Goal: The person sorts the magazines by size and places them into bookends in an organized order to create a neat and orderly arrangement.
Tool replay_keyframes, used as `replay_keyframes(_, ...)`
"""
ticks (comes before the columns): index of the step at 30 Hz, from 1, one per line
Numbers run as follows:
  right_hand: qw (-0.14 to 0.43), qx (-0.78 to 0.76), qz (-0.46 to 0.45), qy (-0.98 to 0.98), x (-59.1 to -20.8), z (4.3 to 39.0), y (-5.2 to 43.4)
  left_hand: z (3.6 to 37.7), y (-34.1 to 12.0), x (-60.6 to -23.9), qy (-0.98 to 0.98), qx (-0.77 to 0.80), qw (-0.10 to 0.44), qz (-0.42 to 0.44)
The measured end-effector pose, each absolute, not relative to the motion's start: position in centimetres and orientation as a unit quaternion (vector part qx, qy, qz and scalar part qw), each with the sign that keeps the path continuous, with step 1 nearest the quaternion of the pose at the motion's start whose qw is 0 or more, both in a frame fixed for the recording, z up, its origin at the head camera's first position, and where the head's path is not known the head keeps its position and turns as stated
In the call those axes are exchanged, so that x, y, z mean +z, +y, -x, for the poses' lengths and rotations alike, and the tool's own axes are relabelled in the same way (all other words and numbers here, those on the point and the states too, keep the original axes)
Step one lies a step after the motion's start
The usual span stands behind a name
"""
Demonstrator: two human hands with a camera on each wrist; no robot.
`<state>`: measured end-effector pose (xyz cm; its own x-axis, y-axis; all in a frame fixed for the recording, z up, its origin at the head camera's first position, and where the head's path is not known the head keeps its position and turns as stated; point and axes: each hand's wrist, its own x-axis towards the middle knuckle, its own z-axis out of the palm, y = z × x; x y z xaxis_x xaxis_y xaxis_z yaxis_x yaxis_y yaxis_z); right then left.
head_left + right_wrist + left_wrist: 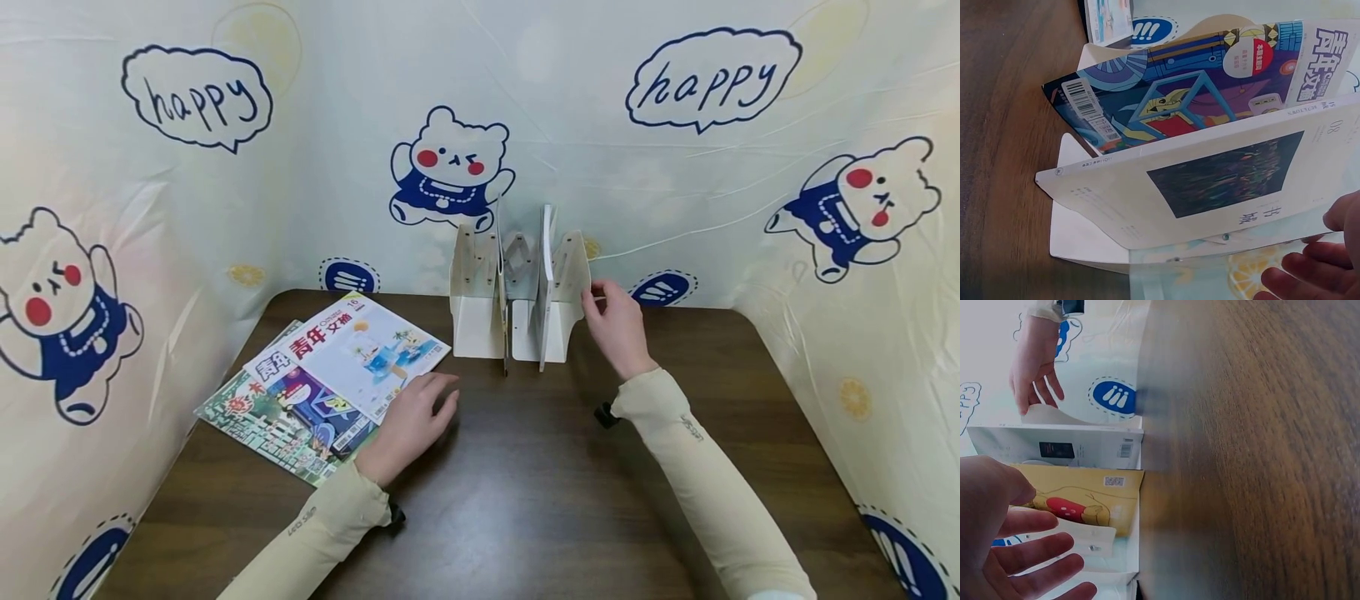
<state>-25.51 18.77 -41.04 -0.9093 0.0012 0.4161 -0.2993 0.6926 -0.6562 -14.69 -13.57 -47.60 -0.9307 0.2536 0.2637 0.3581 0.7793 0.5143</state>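
Note:
A white book rack (480,327) with upright panels stands at the table's back. Upright in it are a white magazine (1229,181) with a dark picture and a colorful magazine (1179,87). My right hand (618,329) is at the rack's right end panel, with the thumb on the inner side and the fingers on the outer side, pinching its edge. My left hand (411,425) holds nothing. Its fingers are loosely spread beside the lower right edge of a pile of magazines (322,383) lying flat left of the rack.
The brown wooden table (525,500) runs back to a pale curtain (570,100) printed with bears. A thin white cord (675,232) hangs along the curtain behind the rack. Curtain also closes off both sides of the table.

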Motion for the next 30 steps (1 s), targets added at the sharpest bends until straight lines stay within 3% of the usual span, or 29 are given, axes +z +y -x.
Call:
replay_keyframes(19,0.184,0.363,-0.068,-0.911,-41.3,25.8,18.7,14.8,-15.7,-47.4,-0.94,-0.302,0.094,0.128)
replay_keyframes(30,0.175,0.362,-0.066,-0.913,-41.1,25.8,18.6,16.8,-21.1,-46.6,-0.968,-0.244,0.04,0.04)
